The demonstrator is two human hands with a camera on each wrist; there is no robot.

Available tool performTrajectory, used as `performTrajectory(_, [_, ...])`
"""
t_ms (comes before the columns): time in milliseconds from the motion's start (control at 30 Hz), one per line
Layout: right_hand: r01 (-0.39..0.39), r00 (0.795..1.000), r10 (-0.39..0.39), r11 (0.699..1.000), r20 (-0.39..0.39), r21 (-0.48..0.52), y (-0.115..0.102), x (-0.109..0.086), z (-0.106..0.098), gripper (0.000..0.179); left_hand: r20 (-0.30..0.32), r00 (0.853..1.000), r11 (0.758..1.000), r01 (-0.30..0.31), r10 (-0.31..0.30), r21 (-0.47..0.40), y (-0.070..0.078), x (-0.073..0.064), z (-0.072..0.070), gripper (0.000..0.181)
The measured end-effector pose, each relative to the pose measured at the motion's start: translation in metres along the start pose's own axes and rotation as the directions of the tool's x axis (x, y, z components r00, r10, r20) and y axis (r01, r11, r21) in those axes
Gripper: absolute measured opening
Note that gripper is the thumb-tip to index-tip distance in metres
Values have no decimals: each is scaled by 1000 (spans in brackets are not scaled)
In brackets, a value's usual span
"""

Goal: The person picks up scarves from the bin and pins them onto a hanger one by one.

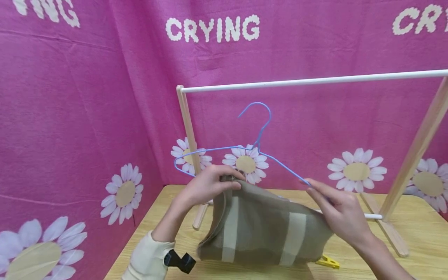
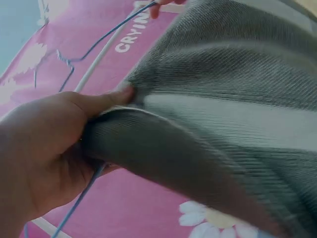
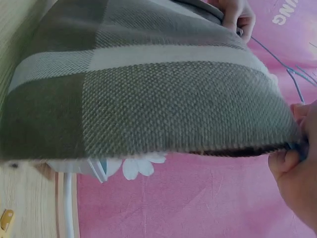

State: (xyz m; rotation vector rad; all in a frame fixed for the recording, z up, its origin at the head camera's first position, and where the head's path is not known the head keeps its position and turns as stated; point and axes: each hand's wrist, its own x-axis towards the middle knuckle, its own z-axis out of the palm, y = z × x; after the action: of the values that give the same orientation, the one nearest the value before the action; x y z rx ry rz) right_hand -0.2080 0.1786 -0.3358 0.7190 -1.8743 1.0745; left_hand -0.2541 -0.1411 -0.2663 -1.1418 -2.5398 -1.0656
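Observation:
A grey-brown woven cloth (image 1: 262, 221) with pale stripes hangs between the two hands, above the table. My left hand (image 1: 211, 182) pinches its upper left corner between thumb and fingers. The blue wire hanger (image 1: 258, 146) stands behind the cloth, hook upward, its lower part hidden. My right hand (image 1: 344, 214) pinches the hanger's right end. In the right wrist view that hand (image 3: 297, 163) also holds the cloth's upper corner. The left wrist view shows hanger wire (image 2: 81, 196) passing behind the left fingers; whether they grip it, I cannot tell.
A rack with a white top bar (image 1: 315, 81) and wooden legs stands behind on the wooden table (image 1: 423, 233). A yellow clothespin (image 1: 328, 261) lies under the cloth's right end. Pink fabric (image 1: 308, 46) with daisies covers the back and left side.

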Motion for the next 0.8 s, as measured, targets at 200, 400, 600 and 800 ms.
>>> performTrajectory(200, [131,990,-136,987,43,90,3,-3,-1,37,-292,934,957,132,-208,-258,-14,10,7,16])
performTrajectory(400, [1,999,-3,1000,47,30,1,-5,-3,38,-247,941,937,284,-232,202,-21,2,11,10])
performTrajectory(600, [-53,998,53,999,30,-4,5,-8,-6,34,-55,998,899,9,17,438,-22,-21,-3,20])
performTrajectory(800, [-62,998,62,998,2,-24,5,-5,-10,34,168,981,787,-182,101,589,-18,-38,-15,66])
